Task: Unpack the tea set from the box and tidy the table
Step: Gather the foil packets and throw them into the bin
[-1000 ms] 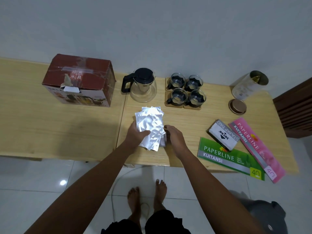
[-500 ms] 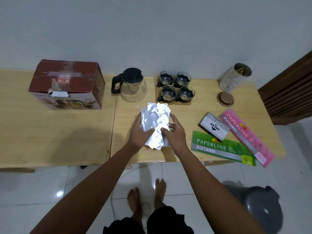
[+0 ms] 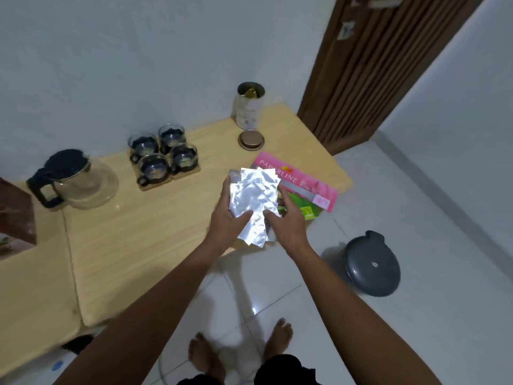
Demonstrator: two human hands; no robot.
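A stack of silver foil packets point(image 3: 254, 201) is held up above the table's front right part. My left hand point(image 3: 226, 223) grips its left side and my right hand point(image 3: 287, 225) grips its right side. A glass teapot point(image 3: 80, 180) with a black lid and handle stands at the back left. Several glass cups point(image 3: 163, 155) in black holders sit on wooden coasters beside it. A corner of the red-brown box point(image 3: 16, 215) shows at the left edge.
An open tin canister point(image 3: 248, 108) stands at the back right, its round lid point(image 3: 251, 139) lying in front of it. A pink booklet point(image 3: 299, 182) and a green booklet point(image 3: 305, 208) lie under my hands. A grey bin point(image 3: 372, 263) stands on the tiled floor; a slatted wooden door point(image 3: 369, 68) is beyond the wooden table point(image 3: 133, 245).
Both hands have lifted the foil packets off the table and carried them to the right. The view has swung right, so the box has nearly left the frame.
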